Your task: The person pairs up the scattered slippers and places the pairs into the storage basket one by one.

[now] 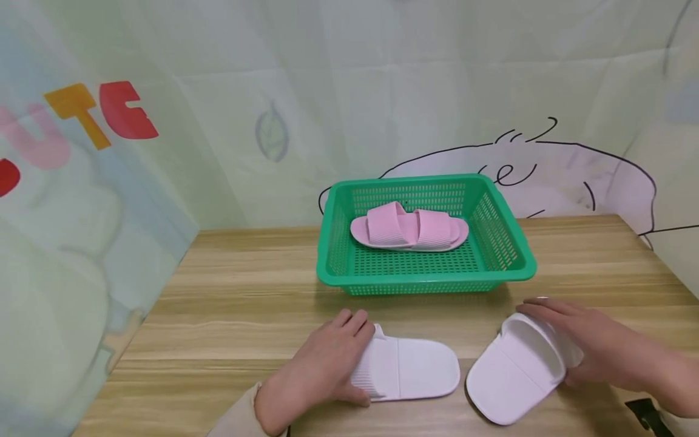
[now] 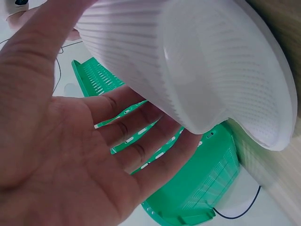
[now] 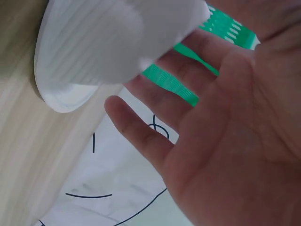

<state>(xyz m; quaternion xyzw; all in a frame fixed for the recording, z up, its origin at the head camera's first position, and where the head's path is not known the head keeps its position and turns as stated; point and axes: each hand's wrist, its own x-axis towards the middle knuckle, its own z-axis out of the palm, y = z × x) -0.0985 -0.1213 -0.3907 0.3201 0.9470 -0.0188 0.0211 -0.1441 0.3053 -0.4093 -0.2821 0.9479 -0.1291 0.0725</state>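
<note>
Two white slippers lie on the wooden table. My left hand [image 1: 333, 358] spans the ribbed strap of the left white slipper [image 1: 428, 369], thumb at the near side and fingers at the far side. In the left wrist view, those fingers [image 2: 155, 150] reach along the strap. The right white slipper [image 1: 510, 379] lies at a slant, its strap opening facing toward the left. My right hand [image 1: 606, 346] holds it over the strap from the right; in the right wrist view its fingers [image 3: 141, 127] are spread beside the strap, the little finger apart from it.
Behind the hands stands a green plastic basket [image 1: 426, 285] with two pink slippers [image 1: 406, 227] side by side in it. The wooden table [image 1: 240, 291] ends at a printed cloth backdrop [image 1: 218, 91]. A black strap [image 1: 647, 416] shows at the right wrist.
</note>
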